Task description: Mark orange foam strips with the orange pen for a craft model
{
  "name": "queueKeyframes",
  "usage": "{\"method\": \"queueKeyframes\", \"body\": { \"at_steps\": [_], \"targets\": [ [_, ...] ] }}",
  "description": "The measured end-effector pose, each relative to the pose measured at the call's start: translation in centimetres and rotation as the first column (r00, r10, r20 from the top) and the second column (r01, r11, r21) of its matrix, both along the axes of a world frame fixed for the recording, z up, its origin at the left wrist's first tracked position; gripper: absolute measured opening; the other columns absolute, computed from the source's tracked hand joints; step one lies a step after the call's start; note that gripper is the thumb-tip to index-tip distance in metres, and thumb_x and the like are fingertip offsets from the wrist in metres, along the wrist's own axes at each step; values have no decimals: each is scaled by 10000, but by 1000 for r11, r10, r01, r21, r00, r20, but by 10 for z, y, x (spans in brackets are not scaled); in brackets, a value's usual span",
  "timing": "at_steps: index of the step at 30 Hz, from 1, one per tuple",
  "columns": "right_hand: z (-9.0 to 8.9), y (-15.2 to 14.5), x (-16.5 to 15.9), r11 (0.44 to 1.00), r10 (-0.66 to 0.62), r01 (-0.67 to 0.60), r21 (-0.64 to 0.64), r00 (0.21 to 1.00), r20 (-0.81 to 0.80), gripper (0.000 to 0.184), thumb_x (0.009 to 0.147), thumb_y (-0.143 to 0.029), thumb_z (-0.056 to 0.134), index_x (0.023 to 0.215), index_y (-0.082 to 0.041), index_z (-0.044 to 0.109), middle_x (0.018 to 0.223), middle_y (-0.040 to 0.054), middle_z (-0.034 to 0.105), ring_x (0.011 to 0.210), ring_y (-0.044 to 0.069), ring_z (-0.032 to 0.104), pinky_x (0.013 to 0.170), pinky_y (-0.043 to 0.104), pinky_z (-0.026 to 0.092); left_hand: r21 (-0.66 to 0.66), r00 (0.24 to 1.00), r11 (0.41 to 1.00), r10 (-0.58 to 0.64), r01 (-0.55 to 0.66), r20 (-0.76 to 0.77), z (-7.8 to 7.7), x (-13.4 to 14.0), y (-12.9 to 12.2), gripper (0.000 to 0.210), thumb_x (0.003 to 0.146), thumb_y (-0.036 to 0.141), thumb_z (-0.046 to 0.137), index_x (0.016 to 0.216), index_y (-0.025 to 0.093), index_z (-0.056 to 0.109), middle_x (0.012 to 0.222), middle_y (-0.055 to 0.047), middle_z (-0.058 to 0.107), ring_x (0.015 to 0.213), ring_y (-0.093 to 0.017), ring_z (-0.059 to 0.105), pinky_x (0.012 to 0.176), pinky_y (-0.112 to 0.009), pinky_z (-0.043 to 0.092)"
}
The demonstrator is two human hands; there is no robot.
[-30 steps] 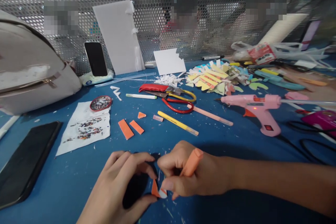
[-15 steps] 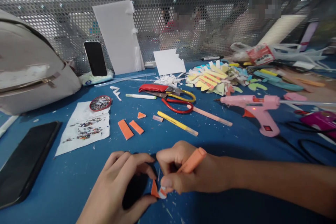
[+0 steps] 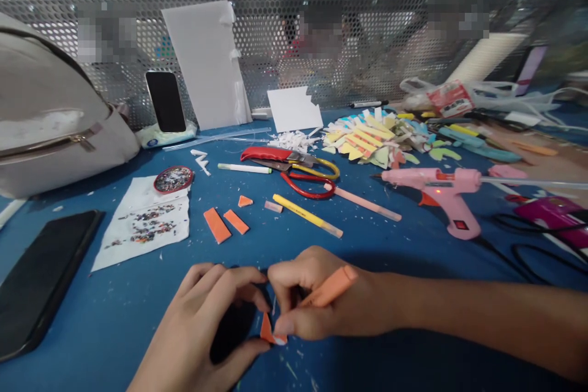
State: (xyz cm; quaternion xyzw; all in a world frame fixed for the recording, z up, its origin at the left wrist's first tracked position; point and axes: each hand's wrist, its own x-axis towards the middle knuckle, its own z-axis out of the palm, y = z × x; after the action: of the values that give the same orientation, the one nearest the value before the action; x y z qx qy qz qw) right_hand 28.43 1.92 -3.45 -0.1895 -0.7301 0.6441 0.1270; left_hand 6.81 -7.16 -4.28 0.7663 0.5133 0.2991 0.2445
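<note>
An orange marker [image 3: 331, 287] is gripped in my right hand [image 3: 312, 300], tilted with its back end up to the right. Its tip is hidden behind my fingers, over a small folded piece, orange with a white patch [image 3: 267, 329]. My left hand [image 3: 215, 306] steadies this piece on the blue table between thumb and fingertips. Just beyond my hands lie two orange strips [image 3: 217, 225] and a small orange triangle [image 3: 245, 201]. A yellow marker [image 3: 307, 215] rests farther right, with a loose clear-pinkish cap [image 3: 274, 206] at its left end.
Beyond are red-handled scissors [image 3: 312, 180], a cutter [image 3: 266, 154] and a heap of coloured scraps [image 3: 362, 135]. A pink glue gun [image 3: 441, 190] with a cord stands right. Left are a phone [image 3: 46, 275], beads on paper [image 3: 147, 226] and a bag [image 3: 55, 116].
My right hand and the orange marker have shifted slightly left over the small piece. Less white shows on it now. My left hand keeps its hold.
</note>
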Motion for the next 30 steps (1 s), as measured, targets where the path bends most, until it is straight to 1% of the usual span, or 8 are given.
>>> {"method": "queueKeyframes", "body": {
  "at_steps": [4, 6, 9, 12, 16, 20, 24, 30],
  "targets": [
    [-1, 0, 0, 999, 24, -25, -42, 999, -24, 447, 906, -519, 699, 685, -165, 541, 621, -20, 607, 547, 92, 551, 487, 160, 394, 2, 1000, 1000, 4, -4, 4, 1, 0, 0, 460, 857, 259, 778, 1193, 417, 506, 1000, 171, 707, 904, -95, 636, 833, -210, 454],
    [-1, 0, 0, 1000, 15, -15, -17, 1000, -18, 442, 888, -535, 725, 713, -161, 566, 638, -21, 622, 551, 89, 544, 491, 161, 384, 10, 1000, 1000, 1, -1, 3, 0, 0, 0, 437, 860, 264, 772, 1179, 410, 511, 992, 160, 709, 885, -104, 638, 823, -220, 460],
    [-1, 1, -1, 999, 40, -40, 5, 999, -22, 506, 914, -585, 673, 670, -162, 540, 618, -19, 602, 538, 90, 542, 477, 166, 371, 25, 1000, 1000, -1, 1, -3, -2, 0, 0, 420, 879, 267, 748, 1203, 390, 511, 1003, 116, 719, 897, -134, 650, 814, -250, 471],
    [0, 1, -1, 1000, 29, -29, 12, 1000, 1, 493, 885, -608, 704, 726, -158, 581, 664, -11, 633, 570, 98, 550, 502, 172, 388, 32, 1000, 999, 0, 0, -13, -4, 0, -1, 380, 891, 269, 730, 1186, 373, 514, 979, 97, 716, 879, -150, 653, 816, -275, 469],
    [0, 1, 0, 999, 47, -47, 5, 999, -16, 507, 907, -606, 673, 690, -163, 557, 629, -17, 604, 537, 93, 533, 478, 172, 368, 28, 1000, 1000, -1, 1, -13, -3, 0, -1, 413, 891, 276, 734, 1212, 382, 496, 988, 114, 717, 899, -133, 650, 827, -260, 466],
    [-2, 1, 0, 999, 18, -18, 29, 1000, -21, 487, 878, -588, 724, 708, -157, 575, 645, -22, 607, 553, 86, 518, 497, 172, 359, 21, 1000, 1000, -6, 6, -16, -2, 0, 0, 402, 885, 263, 737, 1188, 384, 502, 990, 127, 710, 899, -124, 643, 837, -250, 461],
    [-4, 1, 0, 999, 37, -37, 12, 998, -40, 497, 884, -580, 720, 677, -159, 556, 636, -19, 615, 536, 83, 520, 482, 167, 363, 2, 1000, 1000, 1, -1, -22, -2, -1, -1, 425, 890, 287, 747, 1212, 402, 494, 1022, 144, 710, 924, -121, 630, 859, -246, 449],
    [-4, 1, 0, 999, 24, -22, 43, 998, -66, 492, 865, -565, 755, 670, -153, 571, 607, -41, 582, 521, 68, 491, 479, 153, 336, -32, 1000, 999, -2, 2, -9, -2, 0, -3, 407, 921, 224, 662, 1222, 415, 466, 1026, 180, 689, 965, -83, 602, 960, -223, 389]
  ]
}}
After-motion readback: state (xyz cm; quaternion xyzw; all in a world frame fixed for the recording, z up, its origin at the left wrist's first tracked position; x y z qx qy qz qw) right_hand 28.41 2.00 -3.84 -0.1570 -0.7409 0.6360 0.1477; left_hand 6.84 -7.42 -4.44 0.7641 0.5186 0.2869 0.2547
